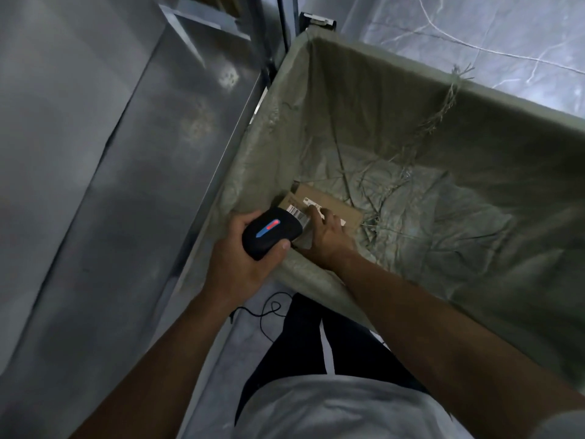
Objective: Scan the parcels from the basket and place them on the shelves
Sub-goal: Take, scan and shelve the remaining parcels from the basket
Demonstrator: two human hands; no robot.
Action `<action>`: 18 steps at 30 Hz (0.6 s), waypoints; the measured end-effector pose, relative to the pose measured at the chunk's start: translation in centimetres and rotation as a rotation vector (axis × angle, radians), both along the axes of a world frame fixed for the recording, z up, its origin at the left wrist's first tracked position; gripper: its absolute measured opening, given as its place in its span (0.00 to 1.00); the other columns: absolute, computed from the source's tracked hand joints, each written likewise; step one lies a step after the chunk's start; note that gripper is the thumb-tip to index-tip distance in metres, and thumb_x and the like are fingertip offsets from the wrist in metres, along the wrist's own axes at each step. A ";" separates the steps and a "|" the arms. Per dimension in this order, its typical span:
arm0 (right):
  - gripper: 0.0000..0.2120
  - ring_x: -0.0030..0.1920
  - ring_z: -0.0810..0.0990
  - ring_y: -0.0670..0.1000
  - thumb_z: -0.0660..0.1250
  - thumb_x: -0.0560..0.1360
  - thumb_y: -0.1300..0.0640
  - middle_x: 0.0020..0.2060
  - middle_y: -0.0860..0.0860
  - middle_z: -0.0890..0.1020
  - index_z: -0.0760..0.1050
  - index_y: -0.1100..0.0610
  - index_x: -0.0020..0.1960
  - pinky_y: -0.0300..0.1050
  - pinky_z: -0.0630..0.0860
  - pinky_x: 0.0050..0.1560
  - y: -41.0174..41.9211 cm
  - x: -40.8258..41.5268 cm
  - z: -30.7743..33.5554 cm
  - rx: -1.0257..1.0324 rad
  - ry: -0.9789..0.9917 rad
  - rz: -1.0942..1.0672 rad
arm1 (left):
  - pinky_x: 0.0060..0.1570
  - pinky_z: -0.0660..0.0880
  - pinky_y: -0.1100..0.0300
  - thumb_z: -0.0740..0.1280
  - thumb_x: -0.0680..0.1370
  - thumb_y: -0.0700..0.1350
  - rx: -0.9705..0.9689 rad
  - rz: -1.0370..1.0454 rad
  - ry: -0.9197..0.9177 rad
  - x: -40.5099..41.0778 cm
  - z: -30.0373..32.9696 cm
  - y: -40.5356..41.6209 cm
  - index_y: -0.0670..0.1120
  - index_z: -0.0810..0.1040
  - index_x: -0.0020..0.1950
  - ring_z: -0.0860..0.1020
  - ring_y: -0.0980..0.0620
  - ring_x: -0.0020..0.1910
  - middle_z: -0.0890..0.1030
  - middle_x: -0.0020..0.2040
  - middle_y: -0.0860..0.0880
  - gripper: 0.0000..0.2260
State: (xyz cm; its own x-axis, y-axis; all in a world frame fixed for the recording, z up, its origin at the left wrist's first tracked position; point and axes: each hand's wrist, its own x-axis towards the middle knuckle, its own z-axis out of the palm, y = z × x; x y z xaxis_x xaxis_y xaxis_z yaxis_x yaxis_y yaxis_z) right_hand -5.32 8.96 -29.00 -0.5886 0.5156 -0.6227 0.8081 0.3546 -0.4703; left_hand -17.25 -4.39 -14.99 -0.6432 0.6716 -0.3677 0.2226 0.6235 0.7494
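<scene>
A brown cardboard parcel (335, 205) with a white barcode label lies at the bottom of the big basket (522, 99), in its near left corner. My right hand (327, 236) reaches down into the basket and grips the parcel's near edge, fingers over its top. My left hand (240, 264) holds a black handheld scanner (272, 232) with a lit red and blue strip, just above the basket's near rim and pointing at the label.
The basket is lined with crumpled olive-green fabric (443, 217) and loose strings. A grey metal shelf (110, 185) runs along the left. A black cable (269, 312) trails on the floor by my legs. Marbled floor shows at the top right.
</scene>
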 end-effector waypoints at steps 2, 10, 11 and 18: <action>0.53 0.75 0.61 0.60 0.68 0.70 0.29 0.76 0.57 0.60 0.47 0.54 0.82 0.59 0.62 0.72 -0.2 -0.1 -0.5 0.005 -0.019 0.020 | 0.43 0.73 0.76 0.79 0.73 0.48 0.004 0.007 -0.011 -0.1 -0.3 0.2 0.51 0.74 0.68 0.79 0.73 0.50 0.79 0.53 0.64 0.26; 0.57 0.71 0.65 0.61 0.67 0.71 0.27 0.72 0.60 0.65 0.46 0.62 0.81 0.60 0.64 0.71 -0.3 0.4 -0.8 0.058 -0.053 0.019 | 0.45 0.74 0.75 0.78 0.73 0.48 0.017 0.043 -0.033 -0.6 -0.3 0.8 0.52 0.73 0.67 0.78 0.73 0.51 0.78 0.54 0.64 0.25; 0.57 0.71 0.65 0.61 0.67 0.70 0.26 0.73 0.60 0.64 0.47 0.63 0.81 0.61 0.64 0.71 -0.2 0.5 -0.7 0.059 -0.045 0.014 | 0.45 0.74 0.75 0.78 0.74 0.48 0.020 0.048 -0.038 -0.6 -0.3 0.8 0.52 0.73 0.67 0.78 0.73 0.50 0.78 0.53 0.64 0.25; 0.60 0.74 0.62 0.61 0.69 0.68 0.26 0.75 0.60 0.62 0.47 0.62 0.81 0.61 0.60 0.75 1.8 1.3 2.1 0.146 -0.043 0.009 | 0.45 0.74 0.75 0.78 0.74 0.48 0.069 0.068 -0.048 -1.2 0.4 0.5 0.51 0.74 0.68 0.79 0.71 0.51 0.79 0.55 0.63 0.25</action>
